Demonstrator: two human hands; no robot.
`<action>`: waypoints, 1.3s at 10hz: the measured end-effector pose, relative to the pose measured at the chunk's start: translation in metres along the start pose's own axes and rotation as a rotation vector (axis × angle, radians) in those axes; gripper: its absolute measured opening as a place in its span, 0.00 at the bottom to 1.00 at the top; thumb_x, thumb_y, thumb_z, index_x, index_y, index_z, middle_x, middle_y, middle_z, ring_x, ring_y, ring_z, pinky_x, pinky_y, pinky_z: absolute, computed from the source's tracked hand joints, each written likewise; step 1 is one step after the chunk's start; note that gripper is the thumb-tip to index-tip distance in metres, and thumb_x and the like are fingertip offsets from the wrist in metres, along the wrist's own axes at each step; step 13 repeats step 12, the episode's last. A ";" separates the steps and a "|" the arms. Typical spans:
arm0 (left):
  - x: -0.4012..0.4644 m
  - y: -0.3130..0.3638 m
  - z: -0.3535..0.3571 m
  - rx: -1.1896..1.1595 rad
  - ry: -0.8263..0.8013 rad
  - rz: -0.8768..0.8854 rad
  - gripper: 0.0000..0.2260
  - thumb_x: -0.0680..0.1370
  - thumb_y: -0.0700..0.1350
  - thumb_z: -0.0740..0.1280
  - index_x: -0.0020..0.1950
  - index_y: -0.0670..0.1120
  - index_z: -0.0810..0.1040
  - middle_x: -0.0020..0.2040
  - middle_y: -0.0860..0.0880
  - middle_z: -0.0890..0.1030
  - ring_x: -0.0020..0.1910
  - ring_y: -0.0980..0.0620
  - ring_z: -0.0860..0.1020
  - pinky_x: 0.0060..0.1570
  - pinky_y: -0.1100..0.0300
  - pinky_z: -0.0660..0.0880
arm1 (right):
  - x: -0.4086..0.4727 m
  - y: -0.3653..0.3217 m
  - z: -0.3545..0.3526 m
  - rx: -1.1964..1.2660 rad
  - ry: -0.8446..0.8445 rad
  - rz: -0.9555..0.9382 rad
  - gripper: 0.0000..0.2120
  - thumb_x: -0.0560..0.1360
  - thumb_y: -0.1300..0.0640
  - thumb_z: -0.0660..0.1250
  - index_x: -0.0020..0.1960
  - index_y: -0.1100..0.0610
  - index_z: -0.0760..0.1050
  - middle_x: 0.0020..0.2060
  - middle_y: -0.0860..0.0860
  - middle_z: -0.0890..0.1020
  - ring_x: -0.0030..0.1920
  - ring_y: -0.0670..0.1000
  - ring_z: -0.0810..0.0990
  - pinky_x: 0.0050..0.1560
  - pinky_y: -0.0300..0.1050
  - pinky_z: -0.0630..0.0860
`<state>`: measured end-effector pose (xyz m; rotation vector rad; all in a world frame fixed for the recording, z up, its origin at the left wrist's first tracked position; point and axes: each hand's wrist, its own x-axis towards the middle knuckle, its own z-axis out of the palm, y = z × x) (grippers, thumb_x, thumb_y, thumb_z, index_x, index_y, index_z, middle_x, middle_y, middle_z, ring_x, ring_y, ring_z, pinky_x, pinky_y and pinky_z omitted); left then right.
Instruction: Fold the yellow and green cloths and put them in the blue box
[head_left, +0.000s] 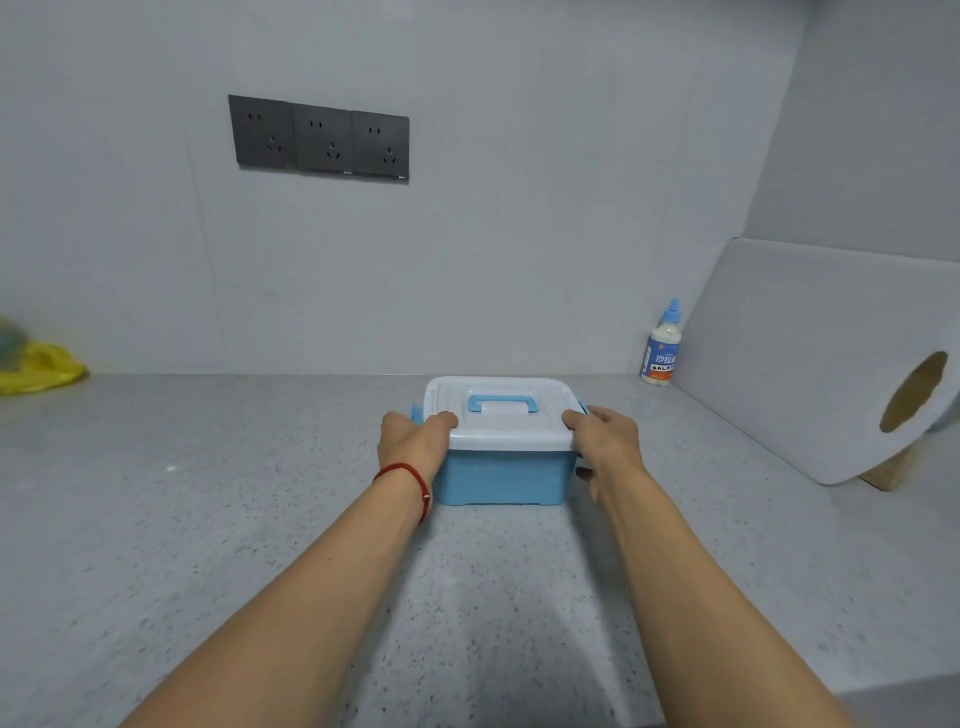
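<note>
Box, blue, with white lid on, set mid-counter near the back wall. Left hand clasping the lid's left edge, fingers curled over the rim; red string round that wrist. Right hand gripping the lid's right edge the same way, thumb down the side. Yellow cloth bunched far left by the wall, something greenish and blurred atop it. Bottle and paper roll off right.
</note>
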<state>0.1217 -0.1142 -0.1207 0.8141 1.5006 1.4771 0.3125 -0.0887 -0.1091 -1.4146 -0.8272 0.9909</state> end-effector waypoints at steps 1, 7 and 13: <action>-0.001 0.000 0.006 0.027 0.072 0.156 0.20 0.76 0.42 0.69 0.67 0.50 0.70 0.46 0.58 0.71 0.40 0.62 0.71 0.33 0.64 0.66 | -0.003 0.003 0.004 -0.017 0.024 -0.086 0.17 0.80 0.57 0.68 0.68 0.53 0.75 0.55 0.52 0.80 0.50 0.52 0.79 0.51 0.52 0.81; 0.040 -0.044 -0.019 0.170 -0.325 0.431 0.51 0.72 0.38 0.78 0.83 0.55 0.46 0.67 0.77 0.67 0.62 0.76 0.72 0.55 0.75 0.73 | 0.034 0.061 -0.002 -0.190 -0.453 -0.509 0.38 0.76 0.55 0.75 0.77 0.40 0.58 0.65 0.34 0.75 0.63 0.37 0.76 0.55 0.30 0.75; 0.217 -0.038 0.051 0.848 0.195 0.332 0.33 0.75 0.73 0.61 0.70 0.52 0.73 0.60 0.49 0.82 0.55 0.45 0.80 0.46 0.54 0.74 | 0.189 0.063 0.124 -1.069 -0.055 -0.502 0.28 0.82 0.34 0.53 0.74 0.50 0.62 0.62 0.56 0.76 0.59 0.59 0.78 0.47 0.51 0.68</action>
